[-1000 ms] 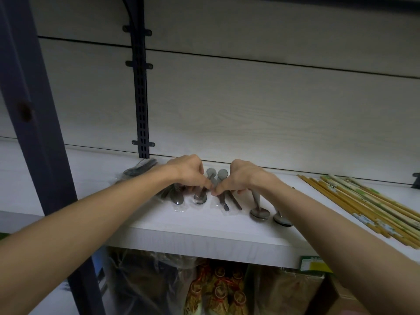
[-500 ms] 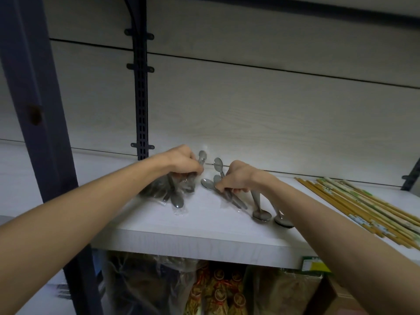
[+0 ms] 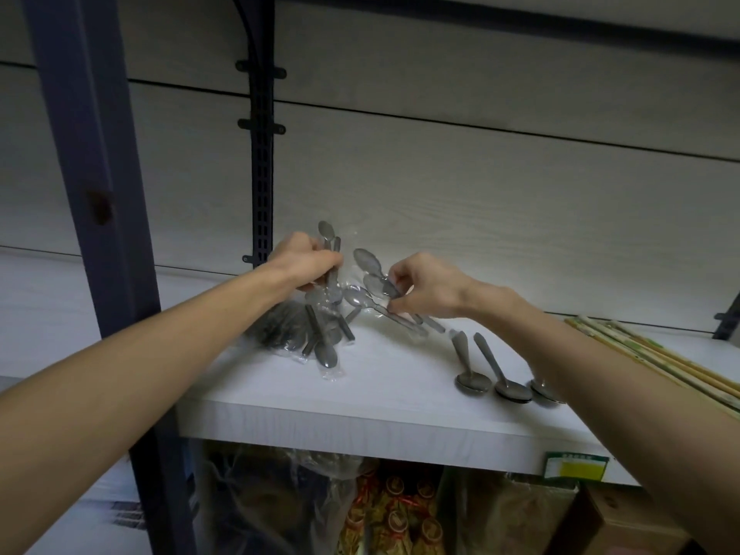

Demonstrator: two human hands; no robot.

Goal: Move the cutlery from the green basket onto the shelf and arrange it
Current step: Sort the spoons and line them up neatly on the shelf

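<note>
On the white shelf [image 3: 384,418], my left hand [image 3: 304,266] grips a bundle of plastic-wrapped metal spoons [image 3: 326,326], lifted so their bowls hang down towards the board. My right hand [image 3: 428,290] pinches a second bunch of wrapped spoons [image 3: 370,270], bowls pointing up and left, handles trailing down to the shelf. Three more spoons [image 3: 496,382] lie in a row at the front edge, bowls towards me, partly under my right forearm. The green basket is not in view.
A stack of packaged chopsticks [image 3: 656,358] lies at the shelf's right end. A dark upright post [image 3: 92,194] and a slotted black bracket rail [image 3: 262,154] stand at the left. Bagged goods [image 3: 392,514] fill the shelf below; a price label [image 3: 574,468] hangs on the edge.
Both hands have risen from the shelf and drawn apart, each lifting its bunch of wrapped spoons. A third spoon now shows in the row at the front edge.
</note>
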